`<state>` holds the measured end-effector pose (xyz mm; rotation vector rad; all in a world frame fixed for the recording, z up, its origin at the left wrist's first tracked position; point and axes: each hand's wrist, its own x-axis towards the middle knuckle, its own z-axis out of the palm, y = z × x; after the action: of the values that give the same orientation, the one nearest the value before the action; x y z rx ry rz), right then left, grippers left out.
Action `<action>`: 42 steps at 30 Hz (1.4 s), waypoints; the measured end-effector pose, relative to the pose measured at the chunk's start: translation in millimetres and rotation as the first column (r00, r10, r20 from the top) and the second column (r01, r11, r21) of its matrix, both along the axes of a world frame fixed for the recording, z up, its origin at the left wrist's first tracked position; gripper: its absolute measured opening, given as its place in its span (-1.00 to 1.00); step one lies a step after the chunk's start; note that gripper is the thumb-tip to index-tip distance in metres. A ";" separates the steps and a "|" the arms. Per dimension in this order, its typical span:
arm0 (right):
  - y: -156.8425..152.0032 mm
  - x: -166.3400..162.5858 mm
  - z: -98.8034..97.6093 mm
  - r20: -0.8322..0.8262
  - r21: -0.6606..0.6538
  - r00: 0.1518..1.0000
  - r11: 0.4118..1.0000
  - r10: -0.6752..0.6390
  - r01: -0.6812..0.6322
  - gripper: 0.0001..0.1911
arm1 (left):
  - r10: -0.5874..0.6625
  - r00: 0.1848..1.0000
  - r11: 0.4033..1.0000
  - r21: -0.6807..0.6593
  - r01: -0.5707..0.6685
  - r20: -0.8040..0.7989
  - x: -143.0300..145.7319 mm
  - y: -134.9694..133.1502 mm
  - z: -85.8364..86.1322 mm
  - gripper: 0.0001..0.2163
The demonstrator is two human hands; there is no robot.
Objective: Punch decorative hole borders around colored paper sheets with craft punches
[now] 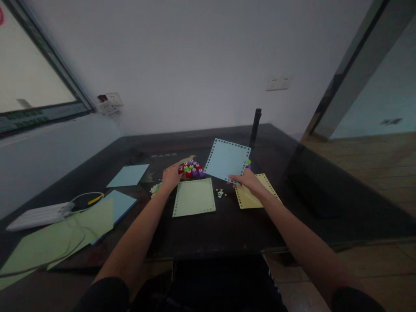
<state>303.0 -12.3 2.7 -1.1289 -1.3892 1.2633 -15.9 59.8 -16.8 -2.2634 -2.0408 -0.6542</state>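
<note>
My right hand (246,180) is closed on a light blue sheet of paper (227,160), thumb on top, and holds it tilted above the table. Small punched holes run along the sheet's edges. My left hand (171,177) is at the left end of a cluster of small red, purple and green craft punches (191,168); its fingers close on a red punch (181,170) there. A pale green sheet (195,197) with holed edges lies between my hands. Under my right wrist lies a yellow holed sheet (247,197). A green and purple punch (248,164) shows partly behind the blue sheet.
Punched paper bits (221,193) lie beside the green sheet, with more bits (155,189) by my left wrist. At left are blue paper (128,175), green sheets (61,234) and a white power strip (42,216) with a cable. A black upright post (255,128) stands behind.
</note>
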 end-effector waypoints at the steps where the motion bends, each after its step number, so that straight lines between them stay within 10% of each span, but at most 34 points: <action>1: -0.3 -0.5 0.5 0.001 0.001 1.000 1.000 -0.007 0.007 -0.68 | 0.010 1.000 1.000 0.012 -0.011 0.025 -1.1 -2.1 2.9 -0.75; 10: -0.3 -6.7 -4.9 -0.058 0.023 0.997 0.998 -0.050 0.051 -0.68 | -0.139 0.786 0.988 0.033 0.149 0.602 59.0 -55.1 28.9 -0.71; 14: -4.9 -10.9 -1.7 -0.113 0.033 0.990 0.995 -0.090 0.094 -0.66 | -0.070 0.370 0.809 -0.164 0.564 0.926 108.5 -78.7 16.4 -0.63; 20: -11.9 -14.8 3.6 -0.093 0.059 0.988 0.990 -0.123 0.128 -0.68 | 0.227 -0.039 0.709 -0.137 0.692 0.973 117.2 -98.7 15.9 -0.75; 42: -14.6 -18.0 1.4 0.159 0.289 0.975 0.951 -0.157 0.106 -0.80 | 0.156 -0.038 0.774 -0.098 0.626 0.987 116.3 -101.7 19.1 -0.72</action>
<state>285.0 -26.9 4.1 -1.1379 -1.5427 0.8543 100.4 -42.0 2.3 -2.8341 -2.2460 -2.9503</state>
